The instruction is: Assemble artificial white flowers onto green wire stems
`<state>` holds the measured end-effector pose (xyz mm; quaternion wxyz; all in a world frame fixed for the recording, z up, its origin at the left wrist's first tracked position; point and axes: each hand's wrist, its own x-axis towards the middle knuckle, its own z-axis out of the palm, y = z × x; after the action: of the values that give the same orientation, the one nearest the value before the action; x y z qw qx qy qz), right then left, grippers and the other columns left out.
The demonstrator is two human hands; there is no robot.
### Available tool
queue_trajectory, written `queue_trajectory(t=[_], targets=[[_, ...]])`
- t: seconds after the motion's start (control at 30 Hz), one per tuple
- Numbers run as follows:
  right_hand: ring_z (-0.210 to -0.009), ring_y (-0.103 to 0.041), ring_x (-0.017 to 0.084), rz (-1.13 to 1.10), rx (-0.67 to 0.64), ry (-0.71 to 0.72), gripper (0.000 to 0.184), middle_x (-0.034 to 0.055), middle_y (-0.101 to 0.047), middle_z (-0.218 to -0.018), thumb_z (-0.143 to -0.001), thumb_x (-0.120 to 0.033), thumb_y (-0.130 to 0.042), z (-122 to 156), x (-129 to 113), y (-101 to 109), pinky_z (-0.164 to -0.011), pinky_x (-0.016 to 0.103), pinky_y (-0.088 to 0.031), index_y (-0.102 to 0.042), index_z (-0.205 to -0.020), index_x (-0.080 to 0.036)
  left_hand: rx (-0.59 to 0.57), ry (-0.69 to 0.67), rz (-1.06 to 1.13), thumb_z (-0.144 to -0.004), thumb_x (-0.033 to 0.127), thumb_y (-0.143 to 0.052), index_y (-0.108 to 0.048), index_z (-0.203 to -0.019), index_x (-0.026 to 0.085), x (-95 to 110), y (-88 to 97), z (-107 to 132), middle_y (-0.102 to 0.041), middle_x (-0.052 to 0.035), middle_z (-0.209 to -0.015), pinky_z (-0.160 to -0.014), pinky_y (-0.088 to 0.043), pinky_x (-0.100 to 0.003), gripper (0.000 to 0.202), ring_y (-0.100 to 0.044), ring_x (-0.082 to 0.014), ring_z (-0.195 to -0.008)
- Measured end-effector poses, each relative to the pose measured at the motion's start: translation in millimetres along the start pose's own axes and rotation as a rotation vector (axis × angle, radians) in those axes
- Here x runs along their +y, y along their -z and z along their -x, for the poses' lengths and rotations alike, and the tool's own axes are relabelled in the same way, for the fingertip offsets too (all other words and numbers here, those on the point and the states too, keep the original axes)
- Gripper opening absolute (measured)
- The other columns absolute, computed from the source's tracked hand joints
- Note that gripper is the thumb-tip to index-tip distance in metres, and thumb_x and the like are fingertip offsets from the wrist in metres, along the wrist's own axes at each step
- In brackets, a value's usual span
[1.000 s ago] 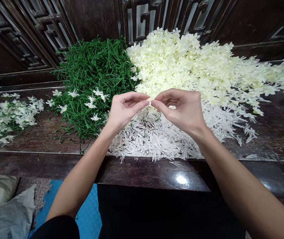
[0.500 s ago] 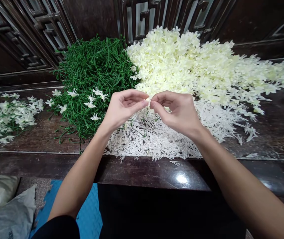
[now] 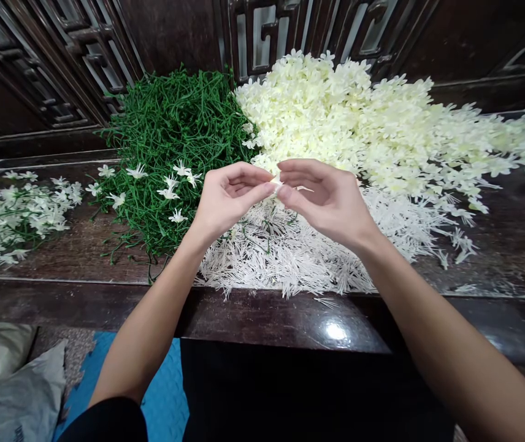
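Note:
A small white artificial flower piece (image 3: 276,182) is pinched between the thumb and forefinger of my left hand (image 3: 237,193). My right hand (image 3: 322,193) is right beside it, its thumb tip touching the piece and its forefinger raised apart from the thumb. A thin white tip shows past the right thumb; most of the piece is hidden by fingers. Below both hands spreads a heap of white stamen bunches (image 3: 290,264). Behind them rises a pile of cream-white petal blossoms (image 3: 336,116). Green plastic stems (image 3: 175,123) are heaped beyond my left hand, with several white flowers (image 3: 168,193) on top.
Stemmed white flowers (image 3: 37,212) lie at the far left of the dark wooden bench (image 3: 97,261). A carved wooden backrest (image 3: 175,37) stands behind the heaps. On the floor at left are sacks (image 3: 18,393) and a blue mat (image 3: 165,393).
The right forefinger has lifted away from the thumb, opening the right pinch. A thin white tip now shows behind the right thumb. The left hand keeps its pinch almost in place.

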<state>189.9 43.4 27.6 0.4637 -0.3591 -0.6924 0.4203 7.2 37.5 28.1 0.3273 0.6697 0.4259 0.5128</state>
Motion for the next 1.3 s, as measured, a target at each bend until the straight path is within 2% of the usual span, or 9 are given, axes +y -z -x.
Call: queue_trajectory(t=[0.07,0.27,0.6,0.7,0.8,0.87,1.03,1.2,1.3], targets=[[-0.096,-0.07,0.022,-0.028,-0.023,0.004,0.03,0.0058,-0.074,-0.104,-0.075,-0.032,-0.083,-0.2,0.6,0.1,-0.087,0.041,-0.062,-0.074,-0.101,-0.021,-0.021,-0.004,0.009,-0.076,0.022,-0.077,-0.071,-0.084,0.016,0.0,-0.1,0.0,-0.077,-0.0033,-0.086,-0.078,-0.062,-0.027,0.012,-0.073,-0.0135,-0.08],[-0.076,-0.071,0.019,-0.047,0.028,0.058,0.012,0.0019,-0.074,-0.085,-0.075,-0.029,-0.083,-1.6,4.0,0.9,-0.075,0.04,-0.065,-0.076,-0.084,-0.024,-0.053,-0.01,0.034,-0.076,0.018,-0.078,-0.071,-0.088,0.016,-0.4,1.1,-0.1,-0.076,-0.0029,-0.087,-0.078,-0.062,-0.026,0.015,-0.073,-0.0129,-0.08],[-0.091,-0.071,0.02,-0.074,-0.017,0.011,0.038,0.0037,-0.073,-0.097,-0.071,-0.023,-0.086,-2.3,-1.8,4.8,-0.089,0.042,-0.063,-0.073,-0.106,-0.023,-0.04,-0.048,0.027,-0.078,0.023,-0.077,-0.072,-0.087,0.017,-2.9,0.8,-0.2,-0.076,-0.0024,-0.087,-0.078,-0.062,-0.026,0.012,-0.072,-0.0124,-0.08],[-0.087,-0.071,0.02,-0.063,-0.05,0.0,0.027,0.0039,-0.074,-0.096,-0.074,-0.026,-0.083,-1.8,-0.8,5.6,-0.084,0.043,-0.064,-0.076,-0.1,-0.023,-0.054,-0.052,0.056,-0.077,0.018,-0.076,-0.072,-0.086,0.017,-1.9,1.0,-0.1,-0.076,-0.0017,-0.086,-0.078,-0.061,-0.025,0.009,-0.072,-0.0118,-0.079],[-0.072,-0.069,0.018,-0.036,-0.052,-0.004,0.01,0.0026,-0.073,-0.084,-0.078,-0.03,-0.08,-1.4,0.3,5.7,-0.072,0.04,-0.064,-0.078,-0.086,-0.024,-0.069,-0.012,0.025,-0.077,0.019,-0.076,-0.072,-0.085,0.017,-0.1,1.3,-0.1,-0.076,-0.0019,-0.086,-0.078,-0.061,-0.026,0.009,-0.072,-0.012,-0.079],[-0.068,-0.069,0.017,-0.036,-0.042,-0.016,0.009,0.0024,-0.072,-0.081,-0.079,-0.03,-0.08,-1.4,0.4,5.9,-0.068,0.038,-0.064,-0.077,-0.085,-0.023,-0.082,-0.001,0.011,-0.078,0.02,-0.077,-0.072,-0.085,0.018,0.3,1.6,-0.2,-0.076,-0.0022,-0.086,-0.078,-0.061,-0.026,0.009,-0.072,-0.0122,-0.078],[-0.08,-0.072,0.019,-0.116,-0.026,-0.002,0.03,0.0029,-0.073,-0.089,-0.076,-0.021,-0.081,-2.3,-1.8,7.5,-0.074,0.038,-0.065,-0.071,-0.104,-0.022,-0.025,-0.003,-0.033,-0.081,0.024,-0.074,-0.071,-0.089,0.017,-1.5,2.8,-0.5,-0.076,-0.0043,-0.091,-0.077,-0.061,-0.026,0.011,-0.072,-0.0131,-0.082],[-0.087,-0.07,0.02,0.008,0.015,0.107,0.015,0.0024,-0.074,-0.093,-0.078,-0.018,-0.076,-0.4,-1.3,5.0,-0.084,0.041,-0.063,-0.073,-0.092,-0.023,-0.002,-0.003,-0.017,-0.08,0.026,-0.075,-0.071,-0.089,0.017,-1.3,3.0,-0.3,-0.077,-0.0047,-0.09,-0.076,-0.061,-0.027,0.013,-0.072,-0.0134,-0.08],[-0.08,-0.07,0.02,0.085,0.027,0.12,0.011,0.0005,-0.074,-0.088,-0.081,-0.019,-0.072,1.3,0.0,1.3,-0.078,0.043,-0.063,-0.074,-0.087,-0.027,-0.029,0.023,-0.017,-0.081,0.028,-0.075,-0.071,-0.089,0.018,-0.2,2.0,0.5,-0.077,-0.0048,-0.091,-0.077,-0.062,-0.028,0.014,-0.072,-0.0144,-0.082]])
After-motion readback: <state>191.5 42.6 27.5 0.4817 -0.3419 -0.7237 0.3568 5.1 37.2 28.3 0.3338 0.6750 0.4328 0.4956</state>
